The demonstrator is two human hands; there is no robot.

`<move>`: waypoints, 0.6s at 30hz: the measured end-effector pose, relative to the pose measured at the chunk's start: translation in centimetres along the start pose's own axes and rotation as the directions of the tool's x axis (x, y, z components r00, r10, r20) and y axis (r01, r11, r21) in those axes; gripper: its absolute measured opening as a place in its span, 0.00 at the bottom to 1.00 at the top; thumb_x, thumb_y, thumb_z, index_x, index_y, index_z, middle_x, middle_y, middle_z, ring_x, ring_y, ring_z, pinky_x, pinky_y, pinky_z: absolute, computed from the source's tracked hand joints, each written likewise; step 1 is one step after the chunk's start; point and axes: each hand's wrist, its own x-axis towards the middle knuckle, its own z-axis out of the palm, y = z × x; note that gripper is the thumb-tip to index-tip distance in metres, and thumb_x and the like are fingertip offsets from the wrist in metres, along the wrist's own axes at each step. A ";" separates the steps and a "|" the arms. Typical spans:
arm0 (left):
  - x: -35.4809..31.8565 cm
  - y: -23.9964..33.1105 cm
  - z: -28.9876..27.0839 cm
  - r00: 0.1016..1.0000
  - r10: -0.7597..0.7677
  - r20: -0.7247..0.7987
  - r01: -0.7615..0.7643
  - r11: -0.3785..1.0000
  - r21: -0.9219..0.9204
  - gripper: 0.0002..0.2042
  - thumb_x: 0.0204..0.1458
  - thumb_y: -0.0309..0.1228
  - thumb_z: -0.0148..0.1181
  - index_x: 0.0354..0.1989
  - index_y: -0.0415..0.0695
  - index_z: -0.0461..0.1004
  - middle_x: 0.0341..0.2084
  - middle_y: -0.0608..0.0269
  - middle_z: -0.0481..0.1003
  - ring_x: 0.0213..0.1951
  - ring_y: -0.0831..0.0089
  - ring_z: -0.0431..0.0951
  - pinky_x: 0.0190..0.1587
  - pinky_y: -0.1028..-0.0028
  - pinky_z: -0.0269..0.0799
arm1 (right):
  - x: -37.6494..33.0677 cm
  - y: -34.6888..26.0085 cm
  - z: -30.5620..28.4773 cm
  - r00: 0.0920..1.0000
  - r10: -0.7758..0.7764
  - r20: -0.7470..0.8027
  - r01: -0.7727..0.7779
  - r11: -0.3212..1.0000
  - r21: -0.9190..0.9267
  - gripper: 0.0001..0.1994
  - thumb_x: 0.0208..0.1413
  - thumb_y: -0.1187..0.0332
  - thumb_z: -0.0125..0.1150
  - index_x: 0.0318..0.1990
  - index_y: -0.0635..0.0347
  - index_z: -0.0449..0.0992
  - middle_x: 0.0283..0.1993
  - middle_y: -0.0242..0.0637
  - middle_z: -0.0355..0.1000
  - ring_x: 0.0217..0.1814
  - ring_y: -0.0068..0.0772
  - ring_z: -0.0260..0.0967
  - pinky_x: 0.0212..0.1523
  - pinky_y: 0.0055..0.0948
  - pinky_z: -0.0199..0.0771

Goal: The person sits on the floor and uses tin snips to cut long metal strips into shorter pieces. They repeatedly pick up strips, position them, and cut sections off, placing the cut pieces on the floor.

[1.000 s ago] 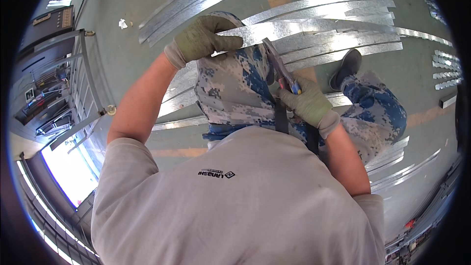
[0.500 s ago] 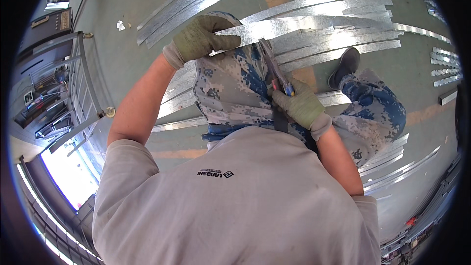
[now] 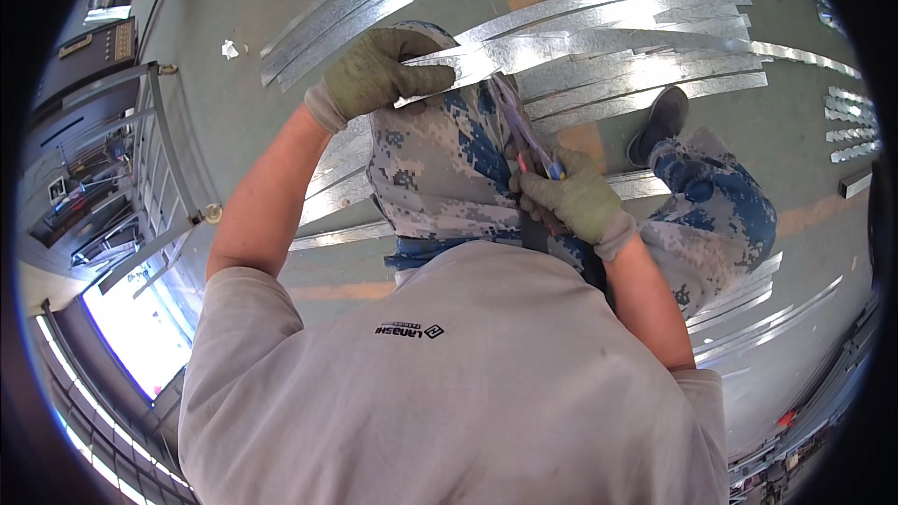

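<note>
My left hand (image 3: 379, 73), in a green-grey work glove, is closed round one end of a shiny sheet-metal strip (image 3: 475, 60), raised above my camouflage-clad knee. My right hand (image 3: 575, 194), gloved alike, grips the handles of tin snips (image 3: 529, 136) with red, blue and yellow colouring on the grips. The snips point away from me, and their jaws meet the strip's near edge to the right of my left hand. From here I cannot tell how far the blades reach into the metal. Rightward, the strip overlaps other strips on the floor.
Many long metal strips (image 3: 645, 79) lie on the green floor ahead and under my legs. My right shoe (image 3: 664, 117) rests beside them. Notched metal pieces (image 3: 849, 117) lie at far right, near a square tube (image 3: 855, 183). A wheeled metal rack (image 3: 173, 154) stands at left.
The snips' handles look slightly farther apart, with my right hand shifted a little. My left hand has moved slightly left and keeps hold of the strip.
</note>
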 end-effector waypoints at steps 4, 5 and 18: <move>0.2 0.1 -0.3 1.000 -0.019 0.017 0.020 1.000 -0.015 0.16 0.64 0.32 0.76 0.55 0.35 0.86 0.32 0.63 0.86 0.30 0.80 0.82 0.31 0.76 0.80 | 0.2 0.5 -0.7 0.993 -0.054 0.107 0.033 0.980 0.194 0.23 0.69 0.67 0.71 0.69 0.63 0.79 0.44 0.36 0.84 0.35 0.24 0.80 0.32 0.27 0.80; 0.2 0.3 -0.4 0.999 -0.037 0.024 0.038 0.999 -0.029 0.16 0.64 0.32 0.76 0.55 0.35 0.86 0.32 0.63 0.86 0.29 0.80 0.82 0.31 0.76 0.80 | 0.1 0.5 -0.7 0.990 -0.063 0.125 0.032 0.972 0.232 0.23 0.69 0.67 0.72 0.69 0.64 0.79 0.44 0.37 0.84 0.36 0.24 0.80 0.34 0.27 0.81; 0.4 -0.4 -0.6 0.998 -0.057 -0.031 0.055 0.996 -0.076 0.16 0.63 0.32 0.77 0.53 0.32 0.87 0.31 0.60 0.86 0.29 0.77 0.83 0.31 0.74 0.79 | 2.0 4.4 1.7 0.893 -0.211 0.398 -0.251 0.502 0.828 0.25 0.64 0.67 0.74 0.67 0.64 0.79 0.45 0.45 0.85 0.37 0.40 0.82 0.36 0.38 0.82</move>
